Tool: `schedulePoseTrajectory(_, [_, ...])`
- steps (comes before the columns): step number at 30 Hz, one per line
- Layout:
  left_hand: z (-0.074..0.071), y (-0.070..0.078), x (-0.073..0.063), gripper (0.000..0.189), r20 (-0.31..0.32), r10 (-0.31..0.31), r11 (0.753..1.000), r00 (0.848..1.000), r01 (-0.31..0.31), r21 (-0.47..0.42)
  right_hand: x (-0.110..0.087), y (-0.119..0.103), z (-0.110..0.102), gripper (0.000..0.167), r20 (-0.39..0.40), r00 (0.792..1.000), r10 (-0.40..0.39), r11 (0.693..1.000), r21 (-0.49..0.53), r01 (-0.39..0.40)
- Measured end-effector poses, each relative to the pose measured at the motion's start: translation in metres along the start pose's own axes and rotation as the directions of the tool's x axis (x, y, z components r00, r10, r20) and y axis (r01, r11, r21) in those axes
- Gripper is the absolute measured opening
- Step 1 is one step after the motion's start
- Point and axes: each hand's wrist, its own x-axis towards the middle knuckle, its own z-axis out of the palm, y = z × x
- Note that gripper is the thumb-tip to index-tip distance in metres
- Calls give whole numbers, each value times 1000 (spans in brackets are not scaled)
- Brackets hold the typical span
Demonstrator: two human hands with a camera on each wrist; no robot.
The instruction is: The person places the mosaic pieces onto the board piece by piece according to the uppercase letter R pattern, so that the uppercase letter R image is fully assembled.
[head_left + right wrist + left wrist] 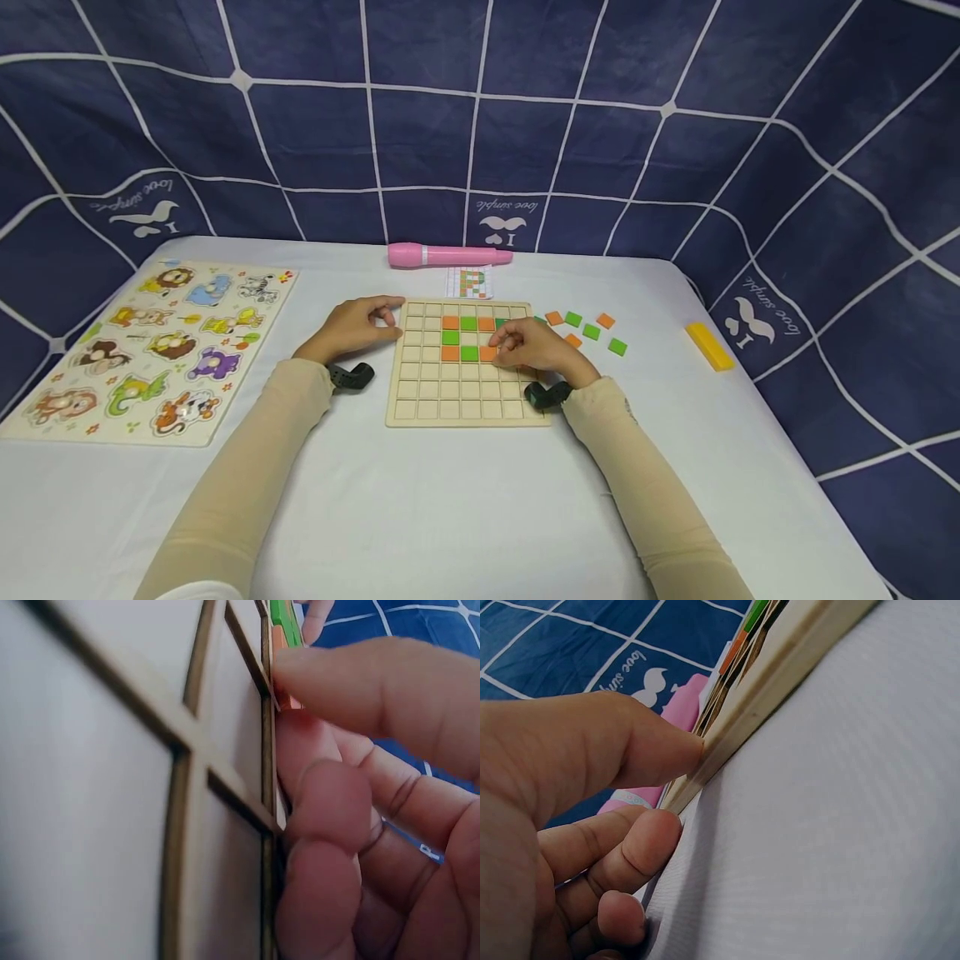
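Note:
A wooden grid board (427, 408) lies flat on the table, with several orange and green square tiles in its upper middle cells, such as a green tile (468, 353). My left hand (354, 327) rests at the board's upper left corner; thumb and a finger touch its edge. In the left wrist view the thumb (664, 754) lies against the board's side. Over the board's right part, my right hand (536, 346) pinches a small orange tile (291, 701) between thumb and finger. The fingers partly hide that tile and the cells below.
Loose orange and green tiles (591, 332) lie right of the board. Behind it are a pattern card (471, 283) and a pink microphone-shaped object (450, 257). An animal puzzle board (187, 333) lies at the left, a yellow block (709, 347) at the far right. Dark blue cloth surrounds the table.

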Motion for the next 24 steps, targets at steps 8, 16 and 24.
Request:
schedulePoseTrajectory(8, [0,-1,0,66,-6,-2,1000,1000,2,-3,-1,5,-8,27,53,999,7,990,142,-15])
schedulePoseTrajectory(16, [0,-2,1,66,-5,7,1000,1000,-7,-15,-9,13,-25,29,23,999,23,956,293,-29])
schedulePoseTrajectory(24, [1,-2,1,65,-3,0,1000,1000,0,-11,-21,32,-46,33,-93,992,88,946,319,-54])
